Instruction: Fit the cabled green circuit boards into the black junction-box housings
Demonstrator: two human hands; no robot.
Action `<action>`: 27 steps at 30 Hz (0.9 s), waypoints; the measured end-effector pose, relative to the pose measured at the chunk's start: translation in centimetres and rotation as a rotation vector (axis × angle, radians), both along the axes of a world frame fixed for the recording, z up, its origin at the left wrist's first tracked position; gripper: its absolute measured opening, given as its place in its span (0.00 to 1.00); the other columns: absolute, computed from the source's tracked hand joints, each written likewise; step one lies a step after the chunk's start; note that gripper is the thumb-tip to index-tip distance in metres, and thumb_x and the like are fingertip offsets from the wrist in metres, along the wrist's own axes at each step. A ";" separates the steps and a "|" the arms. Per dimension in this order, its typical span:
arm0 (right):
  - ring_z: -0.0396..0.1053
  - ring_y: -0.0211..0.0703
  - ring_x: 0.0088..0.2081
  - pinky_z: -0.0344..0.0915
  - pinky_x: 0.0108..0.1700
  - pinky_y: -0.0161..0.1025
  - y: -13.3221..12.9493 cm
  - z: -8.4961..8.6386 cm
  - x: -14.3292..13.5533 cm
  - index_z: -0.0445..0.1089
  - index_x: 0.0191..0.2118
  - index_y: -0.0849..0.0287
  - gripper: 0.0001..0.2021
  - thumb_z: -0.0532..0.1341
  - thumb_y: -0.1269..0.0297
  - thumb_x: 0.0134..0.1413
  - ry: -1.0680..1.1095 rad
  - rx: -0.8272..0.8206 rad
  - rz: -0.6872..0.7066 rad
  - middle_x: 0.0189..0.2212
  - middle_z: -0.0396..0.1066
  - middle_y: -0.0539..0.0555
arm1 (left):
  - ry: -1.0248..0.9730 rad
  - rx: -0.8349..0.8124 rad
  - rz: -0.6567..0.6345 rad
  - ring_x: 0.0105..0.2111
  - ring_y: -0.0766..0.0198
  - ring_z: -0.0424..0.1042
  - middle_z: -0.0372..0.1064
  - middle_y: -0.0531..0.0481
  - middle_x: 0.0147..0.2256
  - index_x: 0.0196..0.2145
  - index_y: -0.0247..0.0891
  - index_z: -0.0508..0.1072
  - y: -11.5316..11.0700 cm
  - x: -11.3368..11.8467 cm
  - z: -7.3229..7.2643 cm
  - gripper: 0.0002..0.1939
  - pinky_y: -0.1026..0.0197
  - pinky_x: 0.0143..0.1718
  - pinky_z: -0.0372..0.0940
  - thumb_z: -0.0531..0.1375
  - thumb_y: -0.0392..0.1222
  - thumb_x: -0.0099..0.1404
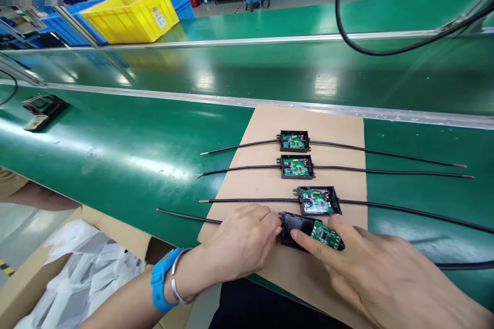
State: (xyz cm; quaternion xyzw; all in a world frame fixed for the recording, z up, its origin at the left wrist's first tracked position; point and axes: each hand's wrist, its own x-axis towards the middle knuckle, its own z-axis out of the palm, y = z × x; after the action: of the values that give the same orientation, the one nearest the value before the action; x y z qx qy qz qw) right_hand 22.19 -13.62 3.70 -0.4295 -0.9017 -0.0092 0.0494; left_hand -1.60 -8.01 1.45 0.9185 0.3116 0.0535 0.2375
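Nearest the camera, the right hand (380, 267) is stretched in from the lower right, its thumb and forefinger closed about a small green circuit board (325, 234). The board is held at a slant over the right part of an open black case (296, 222); whether the case is touched by it cannot be told. The seating of the board appears to be the step in hand, and the next move seems to call for the board to be levelled and lowered between the walls, with any wires kept from being pinched.

The case is shallow and glossy inside, its left floor bare. Pale solder spots and a dark chip are seen on the board. At the case's left end the left hand (247, 236) is placed, its fingers curled together against the case; what is gripped by them is hidden. A black cable (189, 215) is seen leading out beyond that hand.

Farther off, three fitted cases, the near (316, 188), the middle (295, 156) and the far (294, 132), are lined up with cables at both ends. All are laid on a cardboard sheet (247, 185), which is spread on a green bench (127, 149). Beyond the bench, a yellow bin (127, 25) is placed.
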 end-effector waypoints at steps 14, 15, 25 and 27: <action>0.56 0.41 0.20 0.47 0.21 0.39 -0.7 -1.0 -1.5 0.61 0.60 0.47 0.33 0.57 0.66 0.44 -0.234 0.020 -0.074 0.31 0.64 0.59 | -0.245 0.020 0.084 0.39 0.60 0.68 0.69 0.45 0.38 0.43 0.36 0.67 -0.5 -0.3 -1.2 0.09 0.56 0.42 0.66 0.52 0.31 0.66; 0.55 0.42 0.20 0.47 0.20 0.39 -0.8 -1.0 -1.6 0.61 0.60 0.47 0.33 0.57 0.66 0.44 -0.234 0.021 -0.088 0.31 0.64 0.59 | -0.281 0.033 0.058 0.40 0.60 0.69 0.70 0.45 0.38 0.45 0.36 0.67 -0.5 -0.5 -1.5 0.12 0.56 0.44 0.66 0.53 0.29 0.65; 0.55 0.43 0.18 0.48 0.18 0.39 -1.4 -1.2 -1.9 0.62 0.59 0.48 0.31 0.55 0.67 0.44 -0.259 0.033 -0.127 0.26 0.60 0.56 | -0.037 0.157 -0.092 0.42 0.54 0.69 0.71 0.38 0.42 0.55 0.30 0.64 -1.2 -0.1 -1.1 0.21 0.51 0.42 0.67 0.47 0.28 0.66; 0.56 0.41 0.18 0.49 0.18 0.38 -1.1 -1.3 -1.7 0.60 0.60 0.48 0.33 0.56 0.68 0.44 -0.222 0.009 -0.105 0.28 0.62 0.56 | -0.027 0.147 -0.065 0.40 0.56 0.68 0.70 0.41 0.40 0.53 0.31 0.66 -1.1 0.4 -0.6 0.20 0.53 0.41 0.68 0.47 0.26 0.65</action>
State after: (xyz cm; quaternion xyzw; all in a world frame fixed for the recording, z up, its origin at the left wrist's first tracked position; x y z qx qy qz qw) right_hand 20.50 -14.73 2.40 -0.4723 -0.8777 -0.0635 -0.0495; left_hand -1.16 -9.16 0.86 0.9423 0.2738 0.0807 0.1750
